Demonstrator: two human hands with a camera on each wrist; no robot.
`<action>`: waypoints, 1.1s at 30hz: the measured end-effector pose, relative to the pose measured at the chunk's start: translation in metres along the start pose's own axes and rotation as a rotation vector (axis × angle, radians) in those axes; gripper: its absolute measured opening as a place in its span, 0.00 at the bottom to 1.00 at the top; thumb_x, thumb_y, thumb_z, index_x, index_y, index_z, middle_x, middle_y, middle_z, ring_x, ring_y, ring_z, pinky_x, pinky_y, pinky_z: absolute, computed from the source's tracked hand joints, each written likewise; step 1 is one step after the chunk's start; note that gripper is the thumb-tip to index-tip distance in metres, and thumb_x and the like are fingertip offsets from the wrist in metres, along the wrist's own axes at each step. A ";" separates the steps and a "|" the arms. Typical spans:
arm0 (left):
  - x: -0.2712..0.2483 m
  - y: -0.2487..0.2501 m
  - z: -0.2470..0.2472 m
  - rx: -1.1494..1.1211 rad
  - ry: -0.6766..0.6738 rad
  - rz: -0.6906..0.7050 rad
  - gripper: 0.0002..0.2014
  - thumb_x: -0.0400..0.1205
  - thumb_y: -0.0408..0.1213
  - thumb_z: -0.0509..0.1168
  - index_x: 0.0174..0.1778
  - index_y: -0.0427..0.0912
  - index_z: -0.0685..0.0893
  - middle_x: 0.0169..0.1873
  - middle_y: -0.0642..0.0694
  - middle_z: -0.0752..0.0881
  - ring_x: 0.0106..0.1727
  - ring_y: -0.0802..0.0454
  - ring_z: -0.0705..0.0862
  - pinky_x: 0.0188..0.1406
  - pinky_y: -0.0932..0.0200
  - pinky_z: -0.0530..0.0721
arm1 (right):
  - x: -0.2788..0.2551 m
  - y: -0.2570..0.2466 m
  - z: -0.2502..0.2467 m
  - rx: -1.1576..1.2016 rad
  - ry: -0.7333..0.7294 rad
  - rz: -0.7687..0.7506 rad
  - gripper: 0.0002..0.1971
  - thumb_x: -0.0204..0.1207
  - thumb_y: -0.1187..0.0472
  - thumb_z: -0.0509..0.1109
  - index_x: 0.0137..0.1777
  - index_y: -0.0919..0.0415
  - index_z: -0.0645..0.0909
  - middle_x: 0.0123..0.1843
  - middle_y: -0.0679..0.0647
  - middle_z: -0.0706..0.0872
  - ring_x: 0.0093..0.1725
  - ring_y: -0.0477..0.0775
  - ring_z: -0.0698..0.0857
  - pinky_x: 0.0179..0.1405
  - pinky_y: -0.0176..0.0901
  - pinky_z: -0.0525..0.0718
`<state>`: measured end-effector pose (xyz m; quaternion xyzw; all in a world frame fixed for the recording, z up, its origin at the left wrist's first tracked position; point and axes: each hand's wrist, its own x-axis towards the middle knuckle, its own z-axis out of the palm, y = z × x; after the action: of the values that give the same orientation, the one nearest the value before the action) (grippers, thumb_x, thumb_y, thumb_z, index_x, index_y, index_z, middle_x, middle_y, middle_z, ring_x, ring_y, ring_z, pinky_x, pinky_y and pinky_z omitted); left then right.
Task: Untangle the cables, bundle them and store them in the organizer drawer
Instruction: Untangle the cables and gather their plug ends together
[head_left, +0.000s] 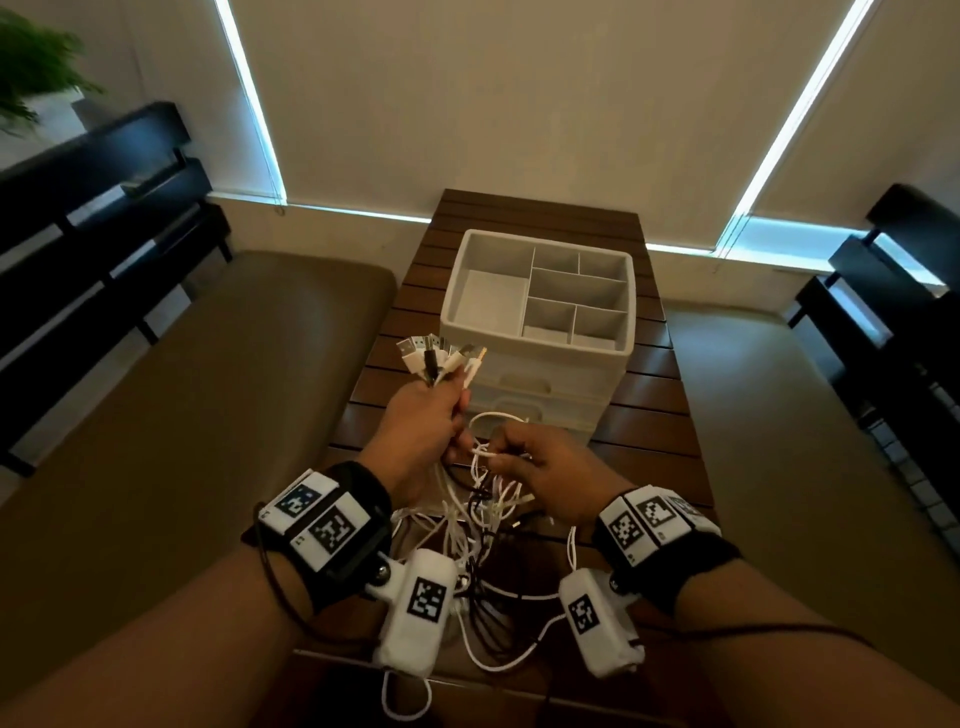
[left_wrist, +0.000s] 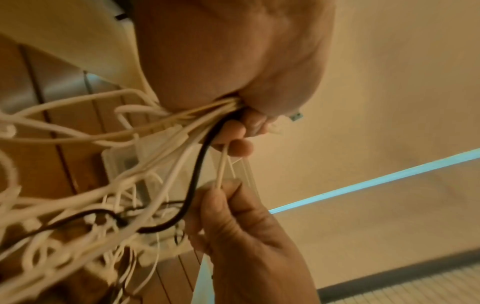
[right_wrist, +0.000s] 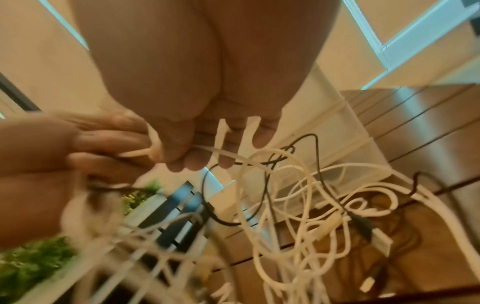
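My left hand grips a bundle of cable ends, and several USB plugs fan out above its fist. White and black cables hang from it in a tangle down to the table. Just to its right, my right hand pinches a thin white cable. In the left wrist view the cables run out of the left fist and the right hand pinches one white strand. The right wrist view shows white cable loops below the right hand.
A white organizer with open top compartments and closed drawers below stands on the slatted wooden table, just behind my hands. Brown cushioned seats flank the table. Dark slatted benches stand at both sides, and a plant at far left.
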<state>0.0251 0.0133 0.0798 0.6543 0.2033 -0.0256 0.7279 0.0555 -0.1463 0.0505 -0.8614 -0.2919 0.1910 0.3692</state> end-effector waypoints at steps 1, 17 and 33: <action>-0.001 0.004 -0.003 0.100 0.020 0.020 0.19 0.88 0.45 0.58 0.31 0.43 0.75 0.17 0.50 0.71 0.23 0.51 0.72 0.19 0.62 0.68 | 0.001 0.005 -0.002 -0.065 -0.006 0.004 0.06 0.80 0.56 0.68 0.40 0.49 0.78 0.38 0.50 0.83 0.42 0.53 0.81 0.47 0.53 0.79; -0.019 0.029 -0.021 0.435 0.103 0.152 0.13 0.83 0.32 0.63 0.31 0.44 0.82 0.21 0.48 0.80 0.25 0.43 0.82 0.32 0.55 0.77 | 0.015 -0.005 -0.011 -0.255 0.003 0.146 0.16 0.83 0.54 0.64 0.31 0.48 0.74 0.30 0.43 0.79 0.30 0.40 0.77 0.28 0.35 0.67; -0.011 0.035 -0.030 1.128 -0.011 0.279 0.13 0.81 0.39 0.67 0.30 0.50 0.76 0.27 0.52 0.79 0.27 0.57 0.76 0.22 0.62 0.68 | 0.010 0.003 -0.012 -0.392 0.005 0.152 0.08 0.82 0.56 0.65 0.48 0.56 0.84 0.39 0.49 0.83 0.42 0.53 0.83 0.42 0.45 0.80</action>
<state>0.0182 0.0450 0.1149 0.9615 0.0663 -0.0370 0.2643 0.0706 -0.1480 0.0556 -0.9367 -0.2568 0.1559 0.1798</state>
